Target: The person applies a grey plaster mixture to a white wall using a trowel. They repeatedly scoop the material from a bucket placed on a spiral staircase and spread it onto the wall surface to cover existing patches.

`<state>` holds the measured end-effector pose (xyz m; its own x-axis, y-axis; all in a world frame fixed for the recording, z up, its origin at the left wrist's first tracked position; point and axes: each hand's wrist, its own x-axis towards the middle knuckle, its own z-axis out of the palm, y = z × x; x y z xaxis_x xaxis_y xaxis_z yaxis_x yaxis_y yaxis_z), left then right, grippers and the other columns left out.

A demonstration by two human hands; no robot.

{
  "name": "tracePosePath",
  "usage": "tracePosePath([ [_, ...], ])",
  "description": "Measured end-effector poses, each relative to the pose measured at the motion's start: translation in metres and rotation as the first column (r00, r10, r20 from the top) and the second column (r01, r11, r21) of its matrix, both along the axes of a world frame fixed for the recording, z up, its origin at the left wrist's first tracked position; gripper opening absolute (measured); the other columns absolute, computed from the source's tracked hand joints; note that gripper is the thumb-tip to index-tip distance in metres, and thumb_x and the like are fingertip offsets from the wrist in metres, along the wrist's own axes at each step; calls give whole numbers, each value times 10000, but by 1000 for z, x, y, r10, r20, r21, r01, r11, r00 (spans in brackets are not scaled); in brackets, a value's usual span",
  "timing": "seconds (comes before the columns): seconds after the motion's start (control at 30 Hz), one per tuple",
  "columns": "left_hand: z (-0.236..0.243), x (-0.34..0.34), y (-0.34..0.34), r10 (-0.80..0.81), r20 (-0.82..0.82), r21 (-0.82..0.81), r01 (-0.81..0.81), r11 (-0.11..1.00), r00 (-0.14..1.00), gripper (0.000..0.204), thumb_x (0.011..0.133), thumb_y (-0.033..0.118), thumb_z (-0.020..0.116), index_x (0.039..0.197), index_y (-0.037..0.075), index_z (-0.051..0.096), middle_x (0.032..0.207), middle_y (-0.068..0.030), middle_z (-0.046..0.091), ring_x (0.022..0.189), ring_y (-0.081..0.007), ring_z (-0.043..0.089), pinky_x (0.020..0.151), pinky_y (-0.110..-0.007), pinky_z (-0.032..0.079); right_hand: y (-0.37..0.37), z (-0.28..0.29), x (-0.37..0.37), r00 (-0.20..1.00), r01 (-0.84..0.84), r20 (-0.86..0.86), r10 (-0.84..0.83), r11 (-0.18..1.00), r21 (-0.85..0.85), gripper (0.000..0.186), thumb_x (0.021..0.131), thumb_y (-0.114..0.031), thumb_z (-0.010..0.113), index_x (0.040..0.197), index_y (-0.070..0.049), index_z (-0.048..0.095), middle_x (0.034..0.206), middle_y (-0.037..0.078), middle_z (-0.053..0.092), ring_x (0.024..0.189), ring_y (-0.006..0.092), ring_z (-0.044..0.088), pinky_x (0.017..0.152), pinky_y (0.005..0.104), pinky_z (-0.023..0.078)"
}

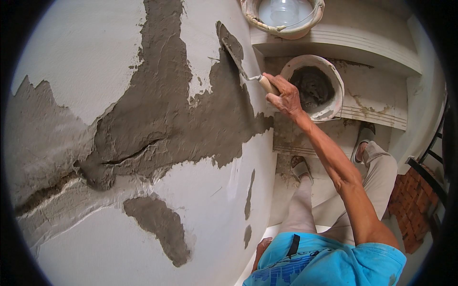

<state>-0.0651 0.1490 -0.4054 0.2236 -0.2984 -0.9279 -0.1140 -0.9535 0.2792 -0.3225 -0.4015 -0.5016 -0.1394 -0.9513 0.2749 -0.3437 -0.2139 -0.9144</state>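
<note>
My right hand [287, 97] is wrapped around the wooden handle of a trowel [267, 85]. Its thin metal blade lies at a slant along the wall [210, 186], at the upper right end of a grey patch of wet mortar [205, 114]. The mortar spreads across the white wall in broad, uneven strokes, with a gouge in its lower left part. Just right of my right hand stands a white bucket [339, 90] with grey mortar inside. Only a small part of my left hand [263, 245] shows, low beside my blue shirt; its fingers are hidden.
A second bucket [298, 34], holding cloudy water and a clear plastic container [285, 12], stands on a higher step [343, 38]. My feet are on lower, stained steps. At the right are a dark metal railing [427, 178] and a reddish-brown brick-patterned surface [412, 205].
</note>
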Motion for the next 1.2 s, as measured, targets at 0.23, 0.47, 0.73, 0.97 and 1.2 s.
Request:
tracePosePath([
  [0.23,2,-4,-10,10,-59,-11,-11,1000,998,349,998,163,641,1277,-46,620,1138,-127,708,991,-153,670,894,-292,553,56,5,3,991,-91,96,89,996,11,638,682,-91,714,1318,-103,657,950,106,641,806,278,643,755,389,541],
  [0.47,-4,0,-6,106,-62,76,-102,992,992,344,992,145,649,1278,-43,617,1148,-125,705,1014,-157,666,916,-296,545,27,11,9,994,49,89,-55,996,69,629,696,-104,701,1323,-92,654,933,113,629,800,270,631,766,385,532],
  [0.73,4,0,-6,-98,-59,-77,93,993,993,352,974,139,666,1285,-21,623,1172,-123,699,1052,-169,658,958,-321,528,45,11,9,997,-16,-72,13,999,-33,625,700,-29,678,1319,-110,648,945,108,638,825,289,644,757,403,535],
  [0.97,28,-24,-41,-227,-33,-246,213,946,973,310,969,144,652,1230,-22,645,1101,-116,714,986,-181,680,873,-313,553,119,14,-1,973,-155,199,115,967,200,609,689,-46,693,1296,-80,666,946,113,643,813,286,630,778,371,533],
  [1.2,8,-17,-36,-66,-103,-98,56,994,993,426,1000,216,650,1326,-50,580,1115,-162,707,997,-202,678,872,-321,554,160,-3,-3,975,-161,187,120,961,224,596,687,-79,699,1281,-54,645,1035,144,685,884,324,672,815,414,550],
])
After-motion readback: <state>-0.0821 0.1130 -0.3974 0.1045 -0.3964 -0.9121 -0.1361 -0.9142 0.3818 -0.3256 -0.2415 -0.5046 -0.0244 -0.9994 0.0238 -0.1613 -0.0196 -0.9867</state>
